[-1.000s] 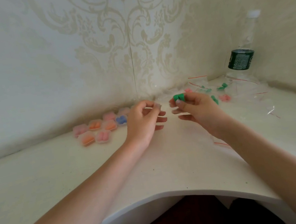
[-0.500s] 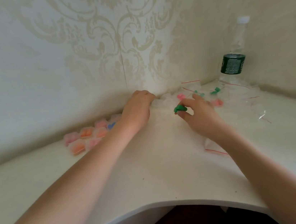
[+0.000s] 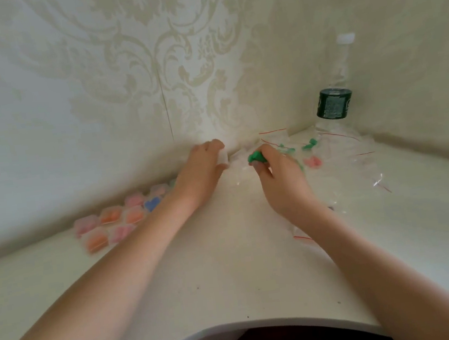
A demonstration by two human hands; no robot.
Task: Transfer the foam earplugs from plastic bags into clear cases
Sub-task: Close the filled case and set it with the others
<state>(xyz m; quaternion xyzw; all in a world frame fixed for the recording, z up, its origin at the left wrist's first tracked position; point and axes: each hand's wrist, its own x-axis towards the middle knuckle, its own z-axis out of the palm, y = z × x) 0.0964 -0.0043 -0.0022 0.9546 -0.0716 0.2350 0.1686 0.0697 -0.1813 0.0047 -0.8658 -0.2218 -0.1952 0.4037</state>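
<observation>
My right hand (image 3: 278,174) pinches green foam earplugs (image 3: 256,157) between thumb and fingertips, just above the desk near the back corner. My left hand (image 3: 202,170) reaches to the corner and its fingers curl round a small clear case (image 3: 222,158). More empty clear cases (image 3: 240,155) lie between the two hands, hard to make out. Plastic bags with red zip strips (image 3: 338,154) spread to the right, with green earplugs (image 3: 309,144) and pink earplugs (image 3: 313,161) inside. Filled cases (image 3: 116,221) with orange, pink and blue earplugs sit in a cluster at the left.
A plastic water bottle (image 3: 334,104) with a dark green label stands in the back right corner against the wall. The white desk (image 3: 230,269) has a curved cut-out front edge. Patterned walls close off the back and right.
My left hand has moved from the middle of the desk out to the back corner and taken hold of a clear case. My right hand still pinches the green earplugs and has shifted slightly forward.
</observation>
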